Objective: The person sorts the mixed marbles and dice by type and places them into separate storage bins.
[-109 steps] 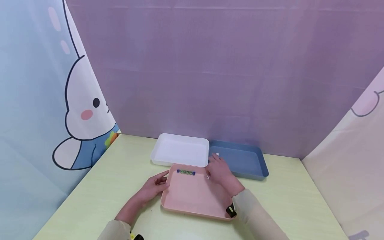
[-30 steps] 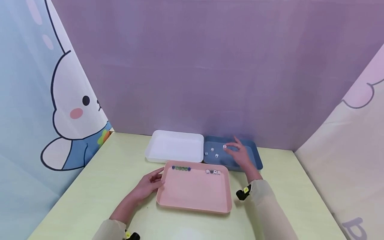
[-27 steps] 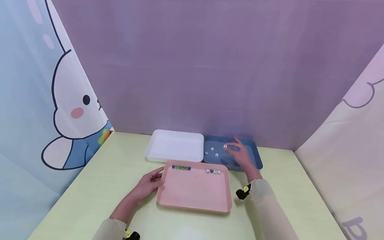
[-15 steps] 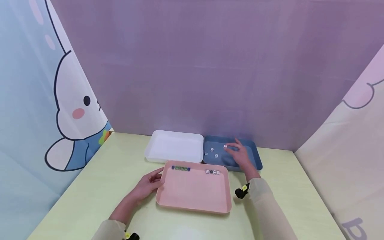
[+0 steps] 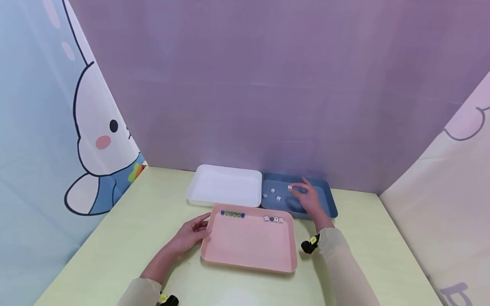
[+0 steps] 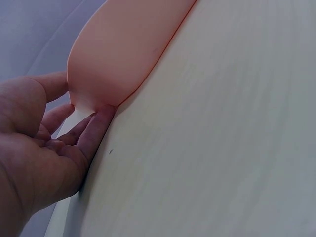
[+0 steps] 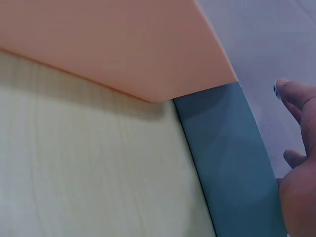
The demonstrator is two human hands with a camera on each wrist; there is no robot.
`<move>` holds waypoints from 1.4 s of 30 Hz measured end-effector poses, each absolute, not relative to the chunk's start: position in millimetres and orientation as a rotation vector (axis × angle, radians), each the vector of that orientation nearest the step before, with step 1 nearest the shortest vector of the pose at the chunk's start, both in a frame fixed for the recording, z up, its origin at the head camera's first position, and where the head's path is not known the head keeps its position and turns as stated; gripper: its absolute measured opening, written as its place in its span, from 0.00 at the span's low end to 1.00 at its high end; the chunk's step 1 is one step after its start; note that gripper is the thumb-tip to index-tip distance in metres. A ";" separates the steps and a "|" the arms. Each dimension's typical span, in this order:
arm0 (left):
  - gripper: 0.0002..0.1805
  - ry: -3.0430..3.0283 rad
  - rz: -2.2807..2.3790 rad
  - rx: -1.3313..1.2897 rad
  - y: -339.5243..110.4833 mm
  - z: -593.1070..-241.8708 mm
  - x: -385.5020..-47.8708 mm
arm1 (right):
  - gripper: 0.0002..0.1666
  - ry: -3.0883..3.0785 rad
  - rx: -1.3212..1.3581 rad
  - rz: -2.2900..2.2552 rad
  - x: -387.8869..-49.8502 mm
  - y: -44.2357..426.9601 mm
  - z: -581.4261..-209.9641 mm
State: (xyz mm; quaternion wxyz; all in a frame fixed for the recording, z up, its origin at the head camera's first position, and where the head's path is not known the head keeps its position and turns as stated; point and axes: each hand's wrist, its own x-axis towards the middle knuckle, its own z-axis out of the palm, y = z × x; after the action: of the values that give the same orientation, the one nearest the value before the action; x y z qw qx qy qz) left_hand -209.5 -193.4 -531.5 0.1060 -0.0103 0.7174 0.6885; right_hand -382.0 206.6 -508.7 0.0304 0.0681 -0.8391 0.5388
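Note:
My right hand (image 5: 311, 201) pinches a white die (image 5: 289, 187) between thumb and fingertip, over the blue tray (image 5: 327, 195). Three more dice (image 5: 278, 198) lie in that tray, left of the hand. In the right wrist view only part of this hand (image 7: 300, 163) shows, with a sliver of the die (image 7: 276, 90) at its fingertips. My left hand (image 5: 188, 235) holds the left side of the pink tray (image 5: 249, 246), thumb at the rim, other fingers low against its wall (image 6: 111, 54). The pink tray bears a row of green and blue marbles (image 5: 232, 213) and a row of dice (image 5: 266, 219) with a dark piece among them.
A white tray (image 5: 226, 185) stands behind the pink one, side by side with the blue tray. A purple cloth (image 5: 245, 93) hangs behind the table (image 5: 126, 238). Printed cloths (image 5: 34, 148) hang at both sides.
Since the oldest frame, my right hand has moved from the pink tray's back right corner to the blue tray and taken a die there. Over the last second it has stayed nearly still.

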 end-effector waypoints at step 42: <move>0.34 2.122 2.042 0.000 -188.2 -534.3 -213.9 | 0.15 -2.769 0.260 1.440 -351.4 179.1 -464.8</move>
State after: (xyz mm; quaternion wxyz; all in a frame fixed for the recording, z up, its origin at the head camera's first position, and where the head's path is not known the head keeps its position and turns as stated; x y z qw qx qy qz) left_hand -213.9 -188.2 -534.3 0.0984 -0.0001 0.7171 0.6900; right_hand -351.4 179.1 -464.8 0.0048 0.0830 -0.8841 0.4598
